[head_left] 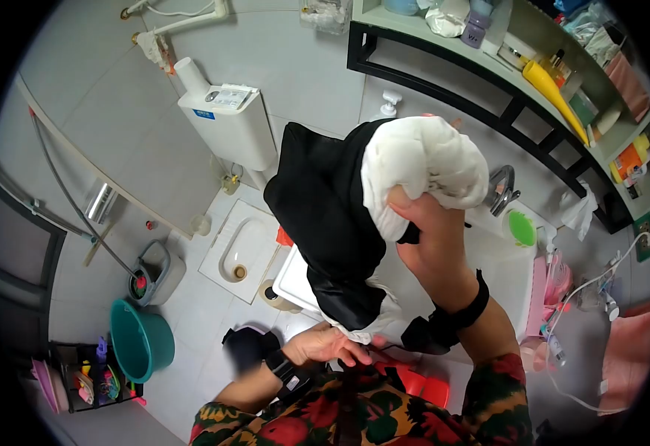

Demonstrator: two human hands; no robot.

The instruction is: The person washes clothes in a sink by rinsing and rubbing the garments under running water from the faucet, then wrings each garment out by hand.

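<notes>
A bundle of black cloth (325, 201) with a puffy white part (425, 160) hangs in front of me, above the edge of the white sink (496, 275). My right hand (432, 230) is raised and grips the white part, thumb pressed into it. Lower down, my left hand (325, 346) is beside the bundle's lower white end (369, 320), palm up with its fingers apart, and touches or nearly touches it. Black bands are around both wrists.
The faucet (502, 189) and a green dish (521, 227) are at the sink's right. A shelf (488, 74) with bottles runs above. The squat toilet (239, 249), a teal basin (143, 340) and a grey bucket (163, 271) are at the left.
</notes>
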